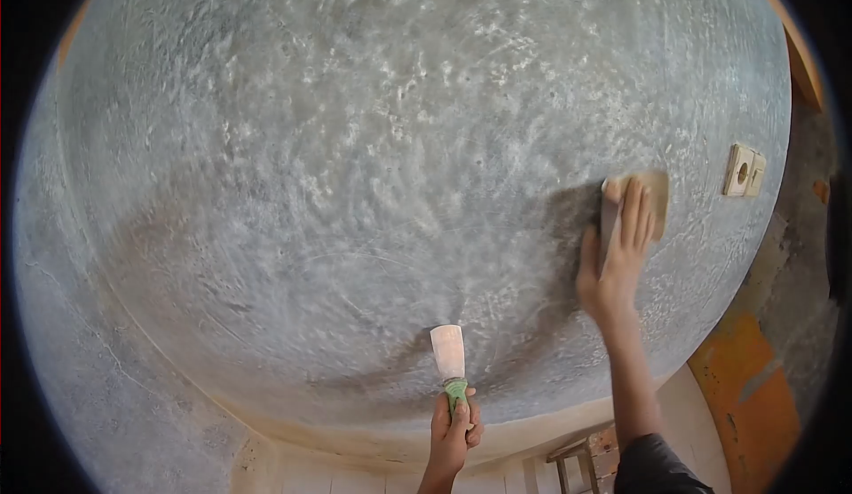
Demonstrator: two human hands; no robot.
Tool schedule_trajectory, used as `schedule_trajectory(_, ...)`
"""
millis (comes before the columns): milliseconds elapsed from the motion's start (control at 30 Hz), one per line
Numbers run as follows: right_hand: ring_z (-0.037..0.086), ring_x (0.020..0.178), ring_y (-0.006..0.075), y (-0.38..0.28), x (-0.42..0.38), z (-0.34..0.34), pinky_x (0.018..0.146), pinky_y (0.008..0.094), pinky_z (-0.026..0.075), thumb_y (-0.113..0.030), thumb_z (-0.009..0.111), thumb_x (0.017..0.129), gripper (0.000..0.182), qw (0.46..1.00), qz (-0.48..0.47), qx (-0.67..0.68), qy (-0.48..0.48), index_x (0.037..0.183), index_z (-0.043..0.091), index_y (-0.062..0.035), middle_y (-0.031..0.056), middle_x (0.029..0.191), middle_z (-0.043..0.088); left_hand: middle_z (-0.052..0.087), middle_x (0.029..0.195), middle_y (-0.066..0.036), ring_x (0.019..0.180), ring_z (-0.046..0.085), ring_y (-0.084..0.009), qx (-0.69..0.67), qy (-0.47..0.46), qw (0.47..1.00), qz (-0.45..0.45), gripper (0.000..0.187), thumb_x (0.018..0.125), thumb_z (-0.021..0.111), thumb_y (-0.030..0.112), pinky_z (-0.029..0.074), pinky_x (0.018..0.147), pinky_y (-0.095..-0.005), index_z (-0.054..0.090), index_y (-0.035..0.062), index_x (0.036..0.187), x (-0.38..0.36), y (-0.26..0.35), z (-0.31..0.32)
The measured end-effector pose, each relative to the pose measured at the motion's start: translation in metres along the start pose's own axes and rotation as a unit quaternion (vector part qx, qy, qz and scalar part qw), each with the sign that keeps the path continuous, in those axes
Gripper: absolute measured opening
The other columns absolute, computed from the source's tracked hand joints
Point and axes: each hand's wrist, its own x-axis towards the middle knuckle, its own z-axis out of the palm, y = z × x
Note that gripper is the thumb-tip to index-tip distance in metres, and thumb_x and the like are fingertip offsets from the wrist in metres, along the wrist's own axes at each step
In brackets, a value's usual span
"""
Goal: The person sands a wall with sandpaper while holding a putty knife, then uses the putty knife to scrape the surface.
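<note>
My left hand (454, 430) is closed around the green handle of a putty knife (448, 352). Its pale, wide blade points up, with the tip at or close to the grey mottled wall (373, 183). Farther up and to the right, my right hand (614, 272) presses a tan folded sheet of sandpaper (658, 203) to the wall. The fingers lie over the sheet, and its left edge shows beside the thumb.
A double electrical outlet (742, 172) sits on the wall to the right of my right hand. Below stands a wooden stool (581, 454) on the pale tiled floor (355, 478). An orange painted surface (750, 396) is at lower right, and another wall (89, 361) meets at left.
</note>
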Motion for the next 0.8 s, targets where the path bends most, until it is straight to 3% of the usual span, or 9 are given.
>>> schedule_trajectory(33,0.034,0.131,0.0416,-0.004,-0.009,0.002,0.105,0.0564,0.027,-0.011,0.058,0.081,0.067,1.000,0.012,0.001,0.013,0.142,0.033,-0.0003,0.0259,0.143,0.034,0.046,0.077,-0.003,0.049,0.038,-0.0071,-0.003,0.016,1.000,-0.011,0.025,0.102,0.039,0.023,0.026,0.040,-0.0213,0.043,0.0065,0.121,-0.003,-0.002,0.004)
schedule_trajectory(100,0.039,0.126,0.0430,-0.034,-0.055,-0.012,0.100,0.0614,0.027,-0.015,0.066,0.071,0.074,0.981,-0.036,0.088,-0.167,0.139,0.040,-0.0066,0.0230,0.139,0.038,0.046,0.077,-0.002,0.048,0.036,-0.0064,-0.004,0.036,0.999,-0.023,0.026,0.102,0.038,0.023,0.025,0.040,-0.0209,0.043,0.0065,0.121,-0.007,-0.001,0.011)
schedule_trajectory(167,0.043,0.120,0.0394,-0.043,-0.109,-0.016,0.096,0.0544,0.032,-0.015,0.071,0.064,0.080,0.928,-0.153,0.189,-0.284,0.139,0.045,-0.0120,0.0221,0.136,0.042,0.045,0.078,-0.002,0.049,0.036,-0.0060,0.004,0.053,0.997,-0.047,0.026,0.102,0.038,0.024,0.025,0.041,-0.0208,0.043,0.0065,0.121,-0.014,0.001,0.015)
schedule_trajectory(400,0.034,0.130,0.0464,-0.038,-0.049,-0.007,0.107,0.0575,0.021,-0.013,0.067,0.074,0.073,0.991,0.041,0.107,-0.067,0.141,0.040,-0.0043,0.0293,0.143,0.034,0.046,0.080,-0.002,0.051,0.035,-0.0047,0.026,0.088,0.993,-0.067,0.027,0.102,0.039,0.022,0.025,0.043,-0.0196,0.043,0.0039,0.122,-0.026,0.001,0.003)
schedule_trajectory(467,0.034,0.130,0.0460,-0.062,-0.079,-0.006,0.106,0.0583,0.021,-0.013,0.065,0.076,0.070,0.987,0.048,0.120,-0.094,0.140,0.041,-0.0035,0.0302,0.143,0.034,0.046,0.080,-0.002,0.051,0.036,-0.0046,0.036,0.088,0.993,-0.067,0.028,0.102,0.038,0.022,0.025,0.043,-0.0194,0.043,0.0036,0.123,-0.029,0.004,0.003)
schedule_trajectory(533,0.023,0.135,0.0502,-0.083,-0.117,-0.010,0.107,0.0599,0.019,-0.010,0.057,0.083,0.064,0.914,-0.001,0.205,-0.351,0.141,0.034,0.0028,0.0318,0.147,0.024,0.047,0.080,-0.002,0.051,0.036,-0.0044,0.040,0.074,0.994,-0.065,0.028,0.102,0.038,0.022,0.026,0.043,-0.0193,0.043,0.0033,0.123,-0.026,0.008,0.000)
schedule_trajectory(667,0.022,0.136,0.0493,-0.092,-0.113,-0.017,0.107,0.0583,0.020,-0.009,0.056,0.084,0.064,0.918,-0.020,0.209,-0.336,0.142,0.033,0.0027,0.0318,0.149,0.022,0.047,0.079,-0.002,0.049,0.038,-0.0058,0.072,0.048,0.995,-0.044,0.030,0.102,0.038,0.024,0.027,0.042,-0.0203,0.044,0.0033,0.124,-0.018,0.024,-0.016)
schedule_trajectory(733,0.031,0.131,0.0476,-0.099,-0.068,-0.017,0.103,0.0604,0.025,-0.015,0.060,0.082,0.062,0.979,0.034,0.129,-0.154,0.140,0.040,-0.0016,0.0297,0.144,0.032,0.047,0.079,-0.002,0.049,0.039,-0.0059,0.080,0.031,0.995,-0.056,0.030,0.102,0.038,0.024,0.028,0.042,-0.0203,0.044,0.0030,0.123,-0.017,0.035,-0.029)
schedule_trajectory(800,0.028,0.133,0.0489,-0.119,-0.057,-0.013,0.103,0.0612,0.025,-0.016,0.059,0.083,0.062,0.981,0.081,0.117,-0.129,0.140,0.039,-0.0007,0.0302,0.145,0.030,0.047,0.079,-0.002,0.049,0.039,-0.0061,0.082,0.000,0.996,-0.035,0.030,0.102,0.039,0.024,0.028,0.042,-0.0202,0.045,0.0027,0.122,-0.014,0.048,-0.045)
